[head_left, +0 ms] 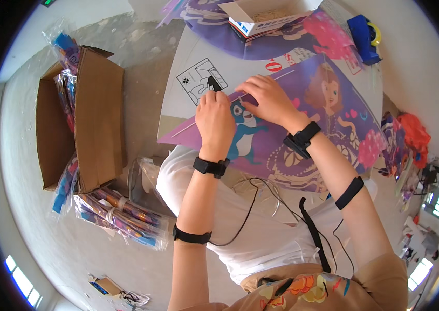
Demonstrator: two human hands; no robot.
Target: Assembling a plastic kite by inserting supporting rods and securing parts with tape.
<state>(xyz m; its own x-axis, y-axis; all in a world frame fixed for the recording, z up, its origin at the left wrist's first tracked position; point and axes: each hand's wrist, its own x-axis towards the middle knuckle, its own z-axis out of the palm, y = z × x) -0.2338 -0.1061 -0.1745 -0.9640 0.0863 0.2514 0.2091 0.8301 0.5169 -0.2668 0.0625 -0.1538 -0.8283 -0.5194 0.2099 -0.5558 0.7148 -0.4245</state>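
Observation:
A purple kite sheet (302,109) printed with a cartoon princess and a blue animal lies across the board on my lap. A thin white rod (184,129) runs along its far left edge, passing under both hands. My left hand (213,119) is closed over the rod and the sheet's edge, knuckles up, its fingertips hidden. Just to the right, my right hand (271,101) is bent over the same edge, thumb and fingers pinching it beside the blue animal. What lies exactly between those fingertips is partly covered.
Beyond the sheet stand an open white box (269,23) of thin sticks and a blue tape dispenser (363,39). An open cardboard box (100,124) with wrapped bundles is at left, more bundles (121,215) below it. A black cable (250,207) crosses my lap.

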